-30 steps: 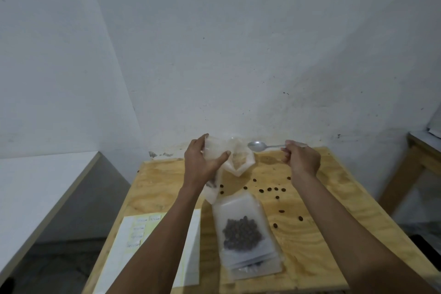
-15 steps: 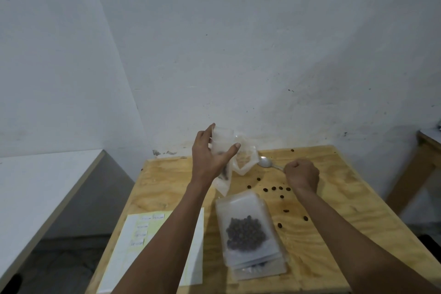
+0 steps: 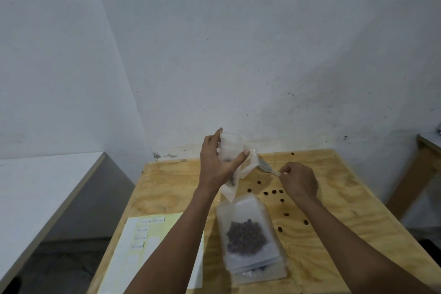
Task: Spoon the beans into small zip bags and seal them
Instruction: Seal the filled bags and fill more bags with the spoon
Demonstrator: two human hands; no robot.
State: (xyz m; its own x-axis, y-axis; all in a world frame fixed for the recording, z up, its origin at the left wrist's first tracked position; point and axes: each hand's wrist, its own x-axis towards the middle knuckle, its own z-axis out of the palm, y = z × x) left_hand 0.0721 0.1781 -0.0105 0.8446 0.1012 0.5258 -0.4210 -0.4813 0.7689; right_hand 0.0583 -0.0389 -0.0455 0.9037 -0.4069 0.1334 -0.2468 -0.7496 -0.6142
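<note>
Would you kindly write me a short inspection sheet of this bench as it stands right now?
Surface: plywood table set against a white wall.
Job's things: small zip bag held upright above the table; spoon low over the table; loose beans scattered on the table; stack of filled bags lying flat, beans showing through the top one.
Clutter: paper sheets with small labels, at the near left edge of the table.
Grippers: left hand grips the bag; right hand pinches the spoon handle.
Cables: nothing seen.
Surroundings: white counter to the left; another wooden table to the right.
</note>
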